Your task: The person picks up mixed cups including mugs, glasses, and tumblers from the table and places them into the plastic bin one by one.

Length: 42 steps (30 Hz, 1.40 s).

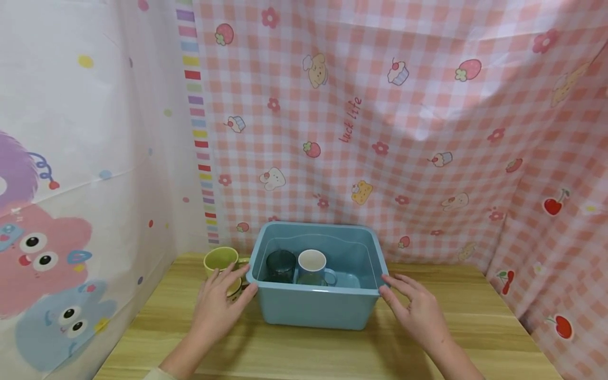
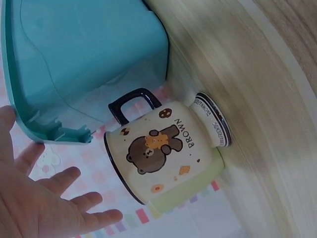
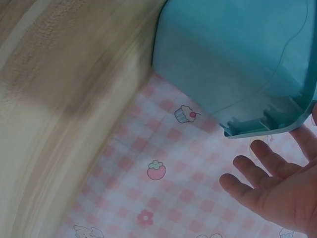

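Note:
A blue plastic bin [image 1: 318,310] stands on the wooden table between my two hands. At its left front corner, my left hand [image 1: 215,306] has its thumb and fingertips at the rim, the other fingers spread. My right hand [image 1: 420,312] touches the right front corner with extended fingers. Inside the bin are a dark glass cup [image 1: 280,266] and a white-and-blue mug [image 1: 312,261] with a blue handle; something greenish and see-through shows low in front. Left of the bin, partly behind my left hand, stand a yellow-green mug [image 1: 221,258] and a cream bear mug [image 2: 153,151] with a black handle.
The wood-grain table [image 1: 442,338] extends to both sides of the bin. A pink checked cloth [image 1: 380,105] hangs right behind the bin, and a white patterned cloth [image 1: 119,184] hangs along the left.

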Tool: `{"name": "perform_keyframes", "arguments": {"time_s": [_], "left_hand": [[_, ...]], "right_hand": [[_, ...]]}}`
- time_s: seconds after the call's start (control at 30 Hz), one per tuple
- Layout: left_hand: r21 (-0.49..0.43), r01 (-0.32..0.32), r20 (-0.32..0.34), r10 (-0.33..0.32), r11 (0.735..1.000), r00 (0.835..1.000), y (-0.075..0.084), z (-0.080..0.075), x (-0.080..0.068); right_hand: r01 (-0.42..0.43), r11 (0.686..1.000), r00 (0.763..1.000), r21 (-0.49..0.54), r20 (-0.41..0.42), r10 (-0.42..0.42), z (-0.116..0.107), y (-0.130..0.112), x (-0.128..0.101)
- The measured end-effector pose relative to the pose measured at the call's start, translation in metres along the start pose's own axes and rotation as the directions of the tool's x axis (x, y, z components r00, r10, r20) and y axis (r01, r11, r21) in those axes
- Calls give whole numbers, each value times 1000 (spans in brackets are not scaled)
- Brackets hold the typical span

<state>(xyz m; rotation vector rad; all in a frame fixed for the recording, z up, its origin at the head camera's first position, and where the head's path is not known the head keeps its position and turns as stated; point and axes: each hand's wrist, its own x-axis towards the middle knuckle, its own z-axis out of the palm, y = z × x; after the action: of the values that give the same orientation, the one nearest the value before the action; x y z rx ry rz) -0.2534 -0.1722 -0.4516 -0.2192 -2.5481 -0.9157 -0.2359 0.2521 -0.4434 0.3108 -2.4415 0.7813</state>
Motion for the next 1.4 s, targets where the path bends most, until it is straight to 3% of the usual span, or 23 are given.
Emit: {"name": "perform_keyframes", "arguments": {"time_s": [0.17,0.4,0.57,0.77,1.0,1.1,1.2,1.33,1.4], "left_hand": [[-19,-28,-11,28,999,1000,-6,-5,-2],[13,-4,-15,4,1000,1000,-18,-14,-9],[74,20,15,-21,997,1000,-25,-19,-14],[109,49,33,-53,993,998,-28,-20,-19],[110,92,-4,-92,990,996,-24,-19,-28],[55,117,-51,-114,992,992,-19,-18,-33],[-50,172,-48,-175,984,983,-11,-14,-39],[-233,274,45,-272,933,961,-5,-2,-43],[-307,300,83,-289,903,954,-5,6,-43]], "right_hand": [[9,1000,1000,26,7,-9,0,3,-2],[36,998,999,53,2,-36,-1,5,-1],[22,998,995,59,96,-27,-8,2,8],[-97,995,950,27,299,85,-14,2,18],[-216,975,907,46,378,184,-15,3,23],[-233,971,899,51,392,195,-15,2,24],[-242,968,896,59,395,200,-15,2,24],[-249,966,898,73,389,203,-14,4,23],[-253,964,899,79,386,205,-14,5,22]]}}
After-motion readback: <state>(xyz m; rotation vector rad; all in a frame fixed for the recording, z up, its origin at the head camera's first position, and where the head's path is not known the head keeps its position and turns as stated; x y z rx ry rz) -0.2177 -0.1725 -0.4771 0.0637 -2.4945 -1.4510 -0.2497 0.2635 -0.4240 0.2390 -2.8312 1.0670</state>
